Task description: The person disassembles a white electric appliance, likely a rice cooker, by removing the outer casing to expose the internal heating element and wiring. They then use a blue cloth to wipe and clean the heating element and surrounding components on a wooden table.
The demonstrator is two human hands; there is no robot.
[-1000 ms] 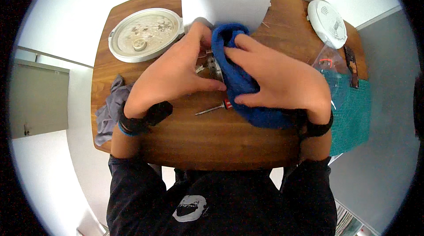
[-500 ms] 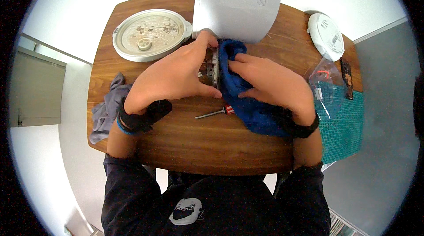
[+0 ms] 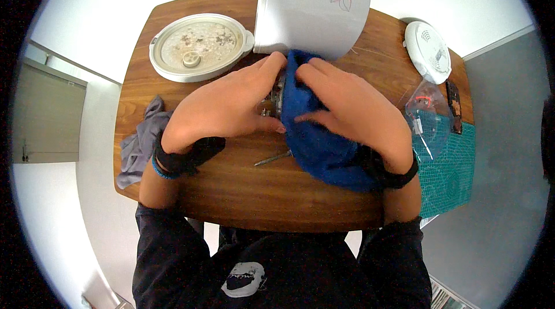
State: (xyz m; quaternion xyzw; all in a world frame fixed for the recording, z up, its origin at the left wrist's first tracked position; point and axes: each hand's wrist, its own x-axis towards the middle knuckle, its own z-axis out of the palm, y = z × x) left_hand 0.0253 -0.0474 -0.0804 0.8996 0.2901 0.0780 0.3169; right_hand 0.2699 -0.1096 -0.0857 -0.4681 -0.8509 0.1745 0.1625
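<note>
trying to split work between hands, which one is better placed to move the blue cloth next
Probably the right hand: its fingers and thumb are on the blue cloth. The left hand holds the metallic-looking part beside the cloth, so seems better suited to steadying that.

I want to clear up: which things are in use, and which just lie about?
In use:
blue cloth, in the right hand
metal-looking part, in the left hand

Seemingly lying about:
gray cloth
cream oval lid
flower-printed white casing
vented white cover
clear plastic bag
teal cutting mat
dark flat piece
metal tool shaft
</note>
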